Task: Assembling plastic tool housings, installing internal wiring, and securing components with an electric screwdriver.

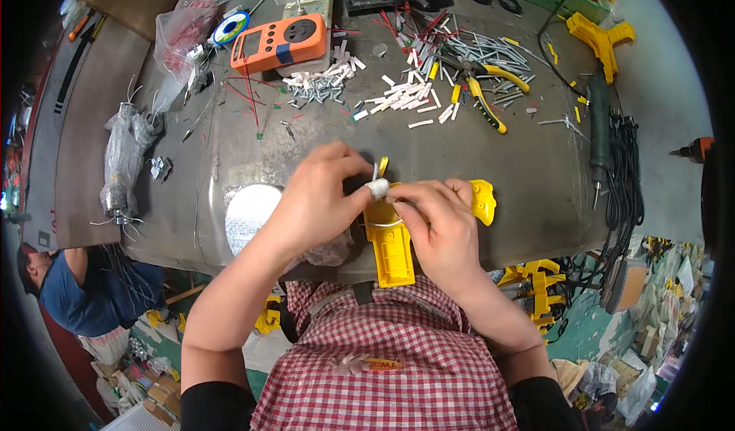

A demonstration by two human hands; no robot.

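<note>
Over the near edge of the workbench, my left hand (325, 190) pinches a small white rounded piece (377, 188) between thumb and fingers. My right hand (440, 220) is closed close against its right side; what lies between those fingertips is hidden. Below both hands sits a yellow plastic housing half (393, 256), its hollow side up, with its lower end over the bench edge. A thin white wire (383, 224) curves across it toward my right thumb. Another yellow plastic part (482, 201) lies just beyond my right hand.
An orange multimeter (279, 44), piles of screws (318, 88) and white sleeves (409, 94), and yellow-handled pliers (485, 102) lie farther back. At right is a green screwdriver-like power tool (599, 125); at left, a plastic-wrapped bundle (122, 155). Another person (96, 293) is at far left.
</note>
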